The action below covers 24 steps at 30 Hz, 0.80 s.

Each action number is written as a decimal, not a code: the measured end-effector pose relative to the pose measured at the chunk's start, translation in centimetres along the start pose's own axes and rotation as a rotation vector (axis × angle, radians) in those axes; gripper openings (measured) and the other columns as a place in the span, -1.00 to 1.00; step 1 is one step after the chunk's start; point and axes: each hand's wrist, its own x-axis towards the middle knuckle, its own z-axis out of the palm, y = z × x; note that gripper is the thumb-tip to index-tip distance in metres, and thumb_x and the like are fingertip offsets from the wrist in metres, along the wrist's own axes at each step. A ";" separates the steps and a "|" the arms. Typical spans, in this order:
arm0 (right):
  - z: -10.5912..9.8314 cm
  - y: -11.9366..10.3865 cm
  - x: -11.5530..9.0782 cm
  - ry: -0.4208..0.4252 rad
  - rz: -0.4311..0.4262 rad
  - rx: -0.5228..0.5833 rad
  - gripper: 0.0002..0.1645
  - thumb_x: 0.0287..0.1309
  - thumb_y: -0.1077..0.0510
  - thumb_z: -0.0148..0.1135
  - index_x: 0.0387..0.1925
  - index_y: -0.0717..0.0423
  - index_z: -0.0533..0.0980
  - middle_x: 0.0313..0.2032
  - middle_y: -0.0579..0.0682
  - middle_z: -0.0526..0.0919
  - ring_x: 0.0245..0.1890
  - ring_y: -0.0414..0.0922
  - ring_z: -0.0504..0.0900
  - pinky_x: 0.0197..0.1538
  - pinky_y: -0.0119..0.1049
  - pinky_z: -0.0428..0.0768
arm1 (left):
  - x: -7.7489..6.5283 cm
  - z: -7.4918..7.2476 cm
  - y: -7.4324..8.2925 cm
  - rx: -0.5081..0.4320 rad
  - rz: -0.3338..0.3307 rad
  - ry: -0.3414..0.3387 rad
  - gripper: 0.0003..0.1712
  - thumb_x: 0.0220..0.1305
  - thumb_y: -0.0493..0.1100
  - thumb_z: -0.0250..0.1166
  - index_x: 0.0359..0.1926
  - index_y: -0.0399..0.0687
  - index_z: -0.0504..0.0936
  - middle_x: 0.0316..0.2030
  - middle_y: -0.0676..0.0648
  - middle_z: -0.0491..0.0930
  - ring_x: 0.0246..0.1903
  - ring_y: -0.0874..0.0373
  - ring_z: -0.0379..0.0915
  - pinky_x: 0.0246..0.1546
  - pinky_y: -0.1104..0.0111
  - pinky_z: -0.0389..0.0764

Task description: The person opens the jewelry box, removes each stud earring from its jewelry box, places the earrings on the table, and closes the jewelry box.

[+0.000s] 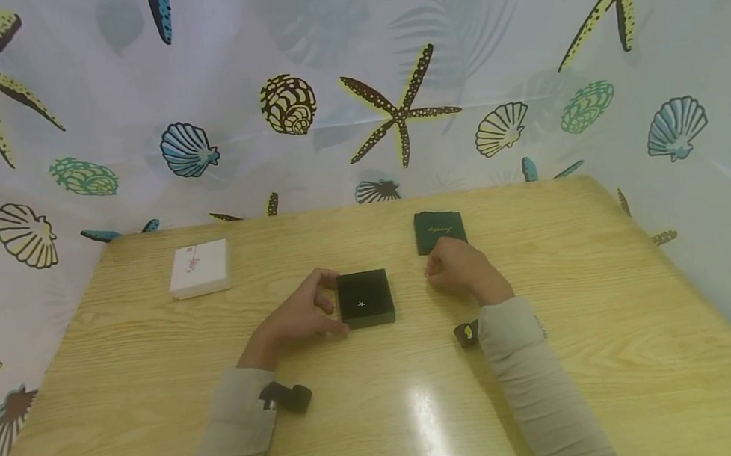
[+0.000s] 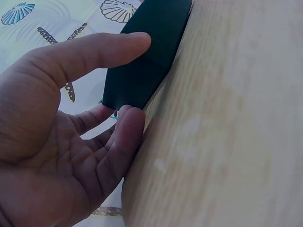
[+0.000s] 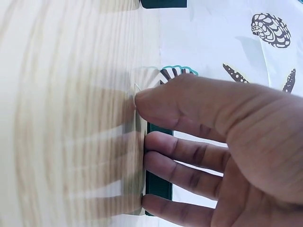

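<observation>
My left hand [image 1: 303, 312] holds a dark green jewelry box [image 1: 369, 321] by its left side, the thumb at the near corner and fingers at the far one. A small silver star-shaped piece [image 1: 361, 304] lies on the box's dark inner pad. In the left wrist view, my thumb lies across the green wall. Low over the table, my right hand [image 1: 461, 266] pinches a tiny thin metal piece [image 3: 137, 88] between thumb and index finger, mostly hidden by the fingertips. Just beyond that hand lies a dark green square [image 1: 438, 227] with pale lettering.
A white box [image 1: 199, 268] with a small print stands at the back left of the wooden table [image 1: 359, 409]. A patterned cloth [image 1: 330, 36] with shells and starfish hangs behind the table's far edge.
</observation>
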 end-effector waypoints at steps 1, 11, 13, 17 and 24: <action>0.0 0.0 0.0 0.002 0.002 -0.001 -0.89 0.07 0.22 0.29 -0.35 0.11 0.70 -0.13 0.10 0.65 -0.12 0.02 0.59 0.05 0.01 0.59 | 0.0 0.0 0.0 0.000 -0.001 0.000 0.04 -0.03 -0.23 0.55 0.42 0.02 0.15 0.35 -0.11 0.26 0.03 -0.02 0.35 -0.25 0.30 0.64; 0.2 -0.1 -0.1 0.015 0.000 0.008 -0.85 0.05 0.25 0.24 -0.31 0.16 0.68 -0.12 0.12 0.62 -0.16 0.02 0.56 0.02 0.00 0.59 | 0.0 0.0 -0.1 -0.005 -0.010 0.005 0.04 -0.04 -0.22 0.55 0.41 0.05 0.16 0.35 -0.08 0.27 0.04 -0.02 0.34 -0.25 0.29 0.63; 0.2 -0.1 -0.1 0.017 -0.005 0.010 -0.81 0.05 0.26 0.23 -0.27 0.17 0.67 -0.10 0.14 0.62 -0.13 0.04 0.57 0.06 0.01 0.59 | 0.1 0.0 -0.1 -0.008 -0.011 0.004 0.04 -0.04 -0.22 0.55 0.41 0.06 0.16 0.35 -0.08 0.27 0.04 -0.02 0.34 -0.25 0.30 0.63; 0.1 -0.1 -0.2 0.016 -0.017 0.009 -0.72 0.06 0.25 0.21 -0.17 0.20 0.67 -0.04 0.17 0.63 -0.04 0.08 0.59 0.14 0.06 0.57 | 0.2 0.0 -0.2 -0.013 -0.002 -0.003 0.04 -0.04 -0.22 0.55 0.41 0.02 0.15 0.36 -0.11 0.26 0.03 -0.03 0.34 -0.26 0.30 0.63; -0.5 -0.4 -0.5 0.019 -0.050 -0.045 -0.68 0.20 0.20 0.19 -0.03 0.19 0.64 0.10 0.23 0.63 0.21 0.19 0.55 0.30 0.10 0.49 | 0.1 0.0 -0.2 -0.011 0.001 -0.006 0.04 -0.04 -0.22 0.55 0.41 0.01 0.15 0.35 -0.12 0.26 0.03 -0.03 0.34 -0.25 0.30 0.63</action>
